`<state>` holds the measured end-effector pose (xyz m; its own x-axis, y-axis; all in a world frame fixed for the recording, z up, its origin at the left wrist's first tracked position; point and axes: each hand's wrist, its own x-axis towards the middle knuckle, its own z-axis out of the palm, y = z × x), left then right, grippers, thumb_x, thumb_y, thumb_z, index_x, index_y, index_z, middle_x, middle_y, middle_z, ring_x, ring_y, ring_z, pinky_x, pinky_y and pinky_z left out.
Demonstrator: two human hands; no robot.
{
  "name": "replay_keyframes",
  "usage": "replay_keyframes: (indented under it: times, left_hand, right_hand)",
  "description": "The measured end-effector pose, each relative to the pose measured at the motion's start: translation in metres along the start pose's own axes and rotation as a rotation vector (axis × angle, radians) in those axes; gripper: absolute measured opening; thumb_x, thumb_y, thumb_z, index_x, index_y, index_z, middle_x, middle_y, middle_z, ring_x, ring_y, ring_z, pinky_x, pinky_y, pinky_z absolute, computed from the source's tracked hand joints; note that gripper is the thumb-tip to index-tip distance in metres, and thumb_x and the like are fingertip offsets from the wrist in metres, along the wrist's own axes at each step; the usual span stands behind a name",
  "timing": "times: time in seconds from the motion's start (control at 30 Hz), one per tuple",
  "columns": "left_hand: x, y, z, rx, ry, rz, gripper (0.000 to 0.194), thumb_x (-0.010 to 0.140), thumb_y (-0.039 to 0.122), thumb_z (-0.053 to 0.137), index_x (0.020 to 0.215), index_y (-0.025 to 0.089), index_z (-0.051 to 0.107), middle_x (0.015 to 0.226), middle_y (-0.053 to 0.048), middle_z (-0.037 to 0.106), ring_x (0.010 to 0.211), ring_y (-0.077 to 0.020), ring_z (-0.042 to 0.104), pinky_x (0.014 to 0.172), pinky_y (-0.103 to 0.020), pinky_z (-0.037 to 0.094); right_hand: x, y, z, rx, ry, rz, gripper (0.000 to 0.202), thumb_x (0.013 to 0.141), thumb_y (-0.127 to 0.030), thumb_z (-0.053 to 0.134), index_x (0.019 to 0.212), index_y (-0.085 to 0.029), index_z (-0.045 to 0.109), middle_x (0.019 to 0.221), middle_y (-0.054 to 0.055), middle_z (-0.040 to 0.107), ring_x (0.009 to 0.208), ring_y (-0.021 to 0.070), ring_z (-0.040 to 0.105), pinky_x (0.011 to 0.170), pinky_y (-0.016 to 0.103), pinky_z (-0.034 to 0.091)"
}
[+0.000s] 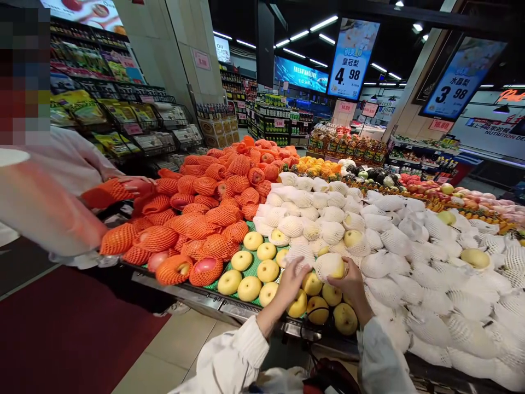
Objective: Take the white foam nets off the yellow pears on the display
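Rows of pears in white foam nets and bare yellow pears lie on a sloping display. My right hand is closed on a pear in a white foam net, fingers and thumb at its right side; yellow skin shows at that end. To the left, my left hand has its fingers curved against another white foam-netted pear. Part of that pear is hidden behind the fingers. Bare yellow pears lie on a green mat beside and below my hands.
Fruit in orange foam nets is heaped left. More white-netted pears cover the right. A metal edge runs along the front. At the left a person's hand touches orange netting. Price screens hang above.
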<state>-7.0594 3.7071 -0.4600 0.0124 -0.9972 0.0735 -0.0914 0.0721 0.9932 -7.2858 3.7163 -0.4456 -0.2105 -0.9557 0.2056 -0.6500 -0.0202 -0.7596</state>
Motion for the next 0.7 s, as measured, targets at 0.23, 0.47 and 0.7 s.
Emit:
replay_keyframes:
  times: [0.23,0.47,0.7]
  left_hand:
    - [-0.026,0.027,0.031,-0.090,0.127,0.024,0.041,0.094,0.056,0.060,0.110,0.019,0.068,0.120,-0.014,0.071,0.118,-0.0294,0.065,0.108,-0.044,0.049]
    - [0.009,0.037,-0.037,0.028,0.635,0.238,0.027,0.099,0.047,0.051,0.097,0.020,0.059,0.098,-0.009,0.067,0.098,-0.0236,0.064,0.095,-0.038,0.053]
    - [0.022,0.028,-0.144,0.107,0.952,0.374,0.033,0.098,0.051,0.057,0.103,0.018,0.058,0.101,-0.006,0.062,0.100,-0.0209,0.060,0.103,-0.036,0.048]
  right_hand:
    - [-0.059,-0.028,0.055,0.511,-0.011,0.165,0.076,0.069,-0.055,0.079,0.134,-0.024,0.052,0.129,0.015,0.068,0.106,0.0300,0.071,0.091,0.047,0.063]
    - [-0.040,-0.038,0.032,0.460,-0.015,0.135,0.075,0.067,-0.055,0.081,0.131,-0.029,0.051,0.129,0.012,0.067,0.113,0.0323,0.068,0.098,0.048,0.059]
    - [0.044,-0.038,-0.002,-0.454,-0.232,0.199,0.056,0.075,-0.052,0.081,0.116,-0.021,0.059,0.106,0.009,0.073,0.097,0.0283,0.069,0.080,0.034,0.048]
